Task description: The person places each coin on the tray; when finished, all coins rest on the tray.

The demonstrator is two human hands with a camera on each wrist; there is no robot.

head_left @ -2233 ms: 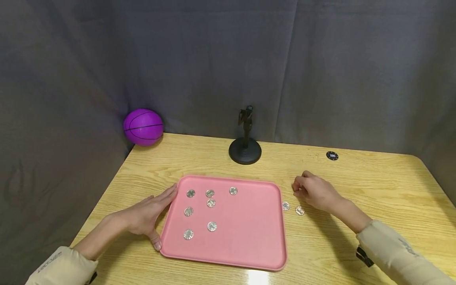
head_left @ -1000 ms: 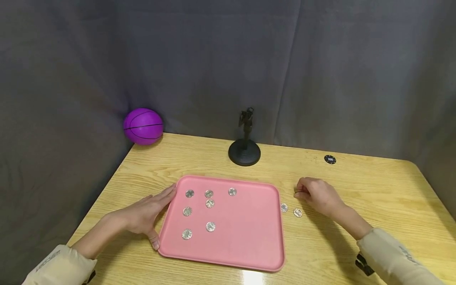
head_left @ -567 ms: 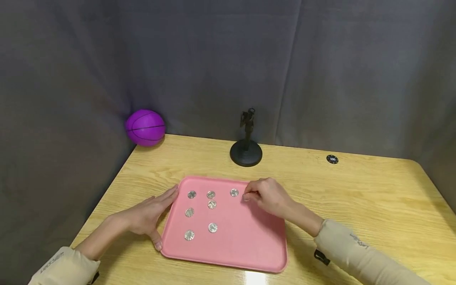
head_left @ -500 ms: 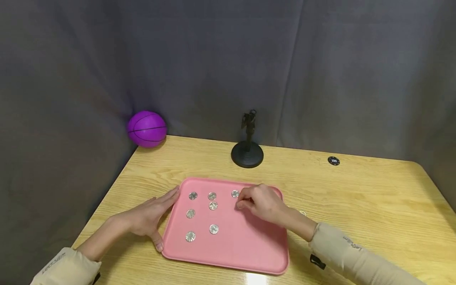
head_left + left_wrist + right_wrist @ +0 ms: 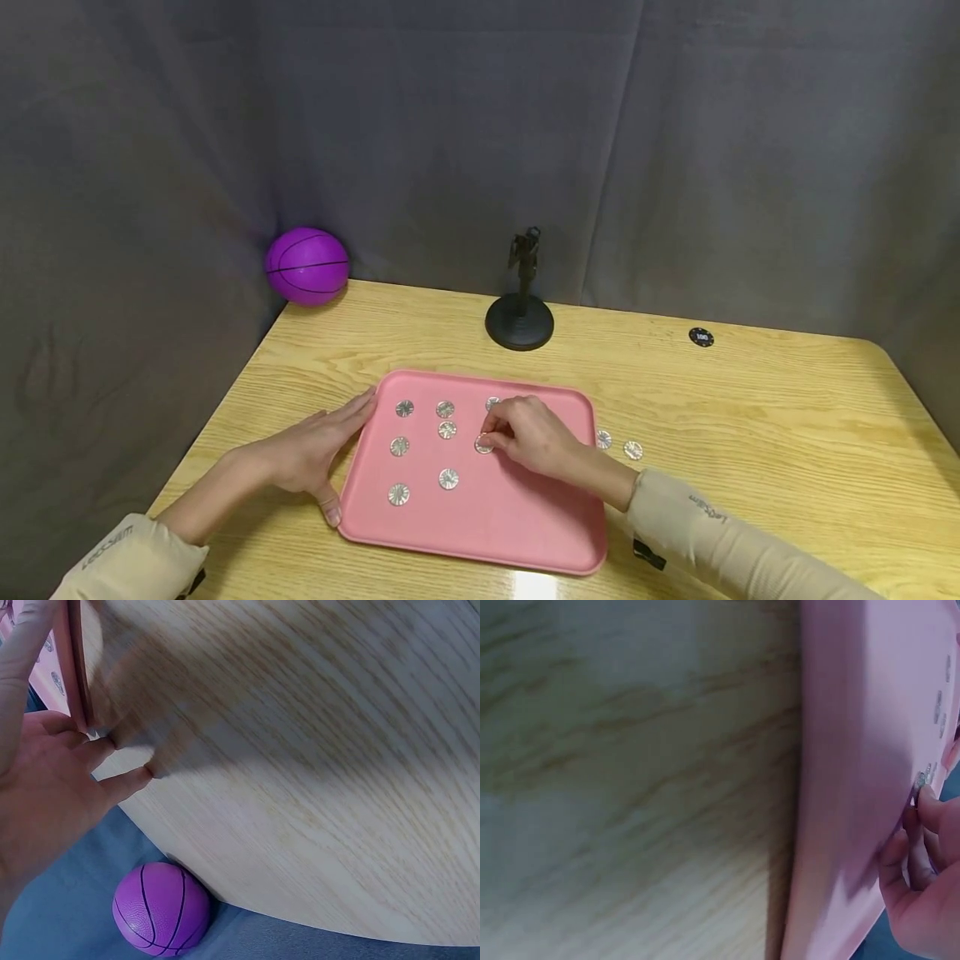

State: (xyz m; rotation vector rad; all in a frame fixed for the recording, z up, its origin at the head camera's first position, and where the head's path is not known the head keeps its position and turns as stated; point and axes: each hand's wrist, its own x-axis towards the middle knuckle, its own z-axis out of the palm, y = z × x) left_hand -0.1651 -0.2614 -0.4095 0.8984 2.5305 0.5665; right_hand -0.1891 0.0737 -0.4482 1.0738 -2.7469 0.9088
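A pink tray (image 5: 525, 525) lies on the wooden table, with several silver coins spread over its left and middle parts, such as one coin (image 5: 399, 494) at the lower left. My right hand (image 5: 536, 437) is over the middle of the tray, pinching a silver coin (image 5: 482, 445) between thumb and finger at the tray's surface. In the right wrist view, that coin (image 5: 920, 779) shows at the fingertips. My left hand (image 5: 303, 454) rests along the tray's left rim, fingers spread, thumb at the near corner. The left wrist view shows its fingertips (image 5: 139, 778) touching the table beside the rim.
Two more coins lie right of the tray, one (image 5: 603, 439) by its rim and another (image 5: 633, 450) farther out. A black chip (image 5: 701, 337) marked 100 lies behind. A black stand (image 5: 520, 321) and a purple ball (image 5: 307, 267) are at the back; grey cloth hangs behind.
My right hand has moved left from the table beside the tray to the tray's middle, bringing a coin down there. My left hand has stayed at the left rim.
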